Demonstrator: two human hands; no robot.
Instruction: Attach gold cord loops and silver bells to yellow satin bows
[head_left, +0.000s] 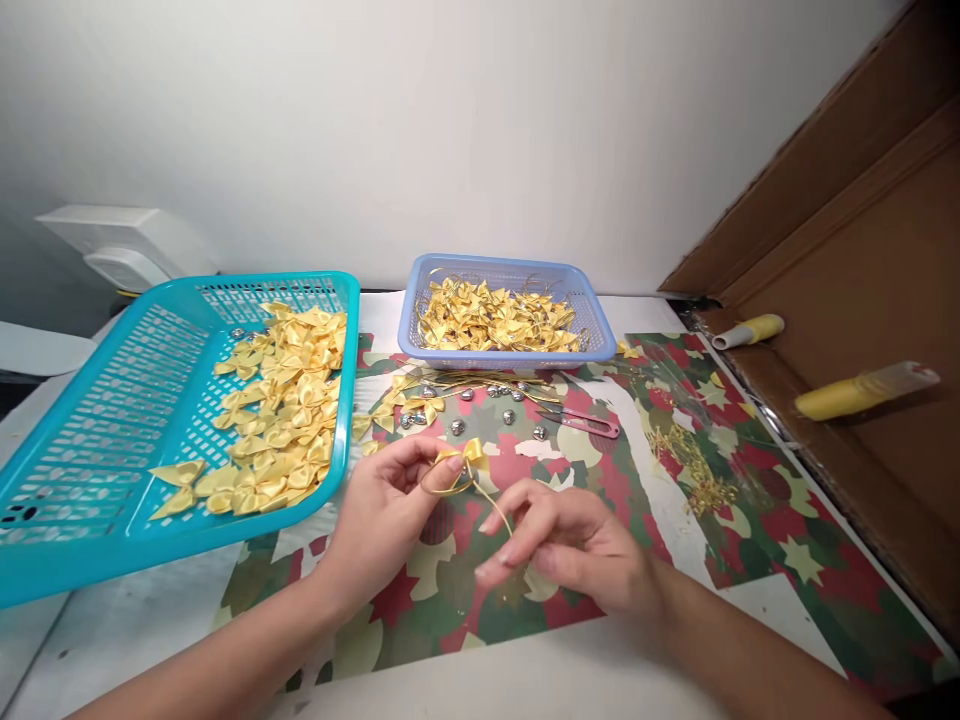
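My left hand (394, 515) pinches a small yellow satin bow (473, 451) between thumb and fingertips. A loop of thin gold cord (445, 491) hangs at the bow, and one length runs across to my right hand (577, 548). The fingers of that hand are curled around the cord and slightly blurred; their exact grip is partly hidden. Just beyond the hands lie several silver jingle bells (457, 427), a few loose bows (397, 400) and a bundle of gold cords (480, 378). Pink-handled thread snips (585, 422) rest to their right.
On the left, a turquoise basket (90, 555) holds many yellow bows. A blue-purple basket (506, 357) by the wall contains bows with cords. Cord scraps (705, 480) lie on the patterned paper (757, 530). Cardboard (870, 250) with two yellow tubes stands at right.
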